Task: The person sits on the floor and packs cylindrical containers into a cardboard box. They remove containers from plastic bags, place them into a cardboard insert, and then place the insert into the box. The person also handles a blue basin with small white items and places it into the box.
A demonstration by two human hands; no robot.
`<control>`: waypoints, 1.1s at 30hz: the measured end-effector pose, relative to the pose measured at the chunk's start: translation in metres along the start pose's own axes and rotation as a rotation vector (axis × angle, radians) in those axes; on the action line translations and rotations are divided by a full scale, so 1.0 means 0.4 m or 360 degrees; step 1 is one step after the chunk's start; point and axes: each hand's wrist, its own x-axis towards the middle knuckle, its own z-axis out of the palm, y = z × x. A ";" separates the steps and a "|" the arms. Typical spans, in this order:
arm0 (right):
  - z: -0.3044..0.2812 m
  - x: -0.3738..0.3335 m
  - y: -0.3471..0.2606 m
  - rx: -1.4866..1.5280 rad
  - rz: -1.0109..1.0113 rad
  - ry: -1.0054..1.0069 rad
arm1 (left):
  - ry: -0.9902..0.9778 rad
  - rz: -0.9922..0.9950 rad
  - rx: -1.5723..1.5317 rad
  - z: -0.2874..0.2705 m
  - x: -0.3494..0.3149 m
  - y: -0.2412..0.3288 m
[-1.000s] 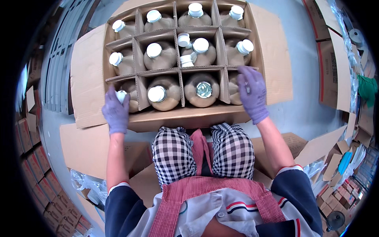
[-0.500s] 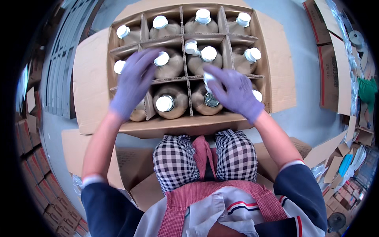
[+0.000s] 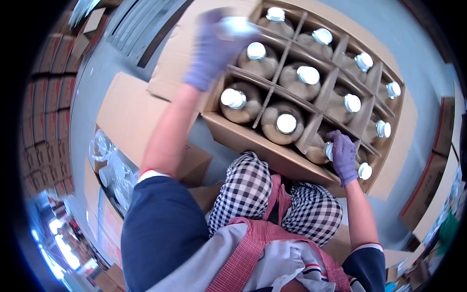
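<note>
A cardboard box (image 3: 262, 151) with crossed dividers holds several clear bottles, each topped with a white cap. My right hand (image 3: 342, 155), in a purple glove, grips the white cap (image 3: 329, 151) on one bottle in the near row. Its fingers curl round the cap from above and the right. My left hand (image 3: 211, 51), gloved alike, is raised over the box's far left flap and smeared by motion. A blurred white piece (image 3: 238, 27) shows at its fingers, apparently a loose cap. A capped bottle (image 3: 243, 109) stands at the box's near left corner.
At the left, an open carton (image 3: 116, 209) contains clear plastic wrap. Stacked brown cartons (image 3: 51, 109) line the far left side, and grey slats (image 3: 146, 27) lie beyond the box flap. More cartons (image 3: 430, 170) stand at the right.
The view has turned, so the box sits further right and slanted. The bare-necked near-row bottle now carries a white cap under my right hand. My left hand has moved up and away from the bottles.
</note>
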 end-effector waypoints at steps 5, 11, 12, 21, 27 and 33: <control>0.025 0.050 -0.023 0.0443 0.0432 -0.0079 | 0.0004 -0.1823 -0.1319 -0.252 -0.470 -0.819; -0.003 0.036 -0.049 0.0444 0.0736 0.0124 | 0.0684 -0.1926 -0.0932 -0.083 -0.375 -0.588; 0.003 0.038 -0.044 0.0419 0.0717 0.0128 | 0.0812 -0.1775 -0.0934 -0.101 -0.367 -0.641; -0.209 -0.007 -0.184 0.0675 0.0594 0.0178 | 0.0191 0.0206 -0.0421 -0.403 -0.267 0.096; -0.345 -0.254 -0.235 0.0567 0.0447 0.0114 | 0.0025 -0.1201 0.0673 -0.973 -0.861 -0.032; -0.366 -0.214 -0.398 0.0678 0.0436 0.0130 | -0.0876 -0.0886 0.1317 -1.044 -1.191 -0.071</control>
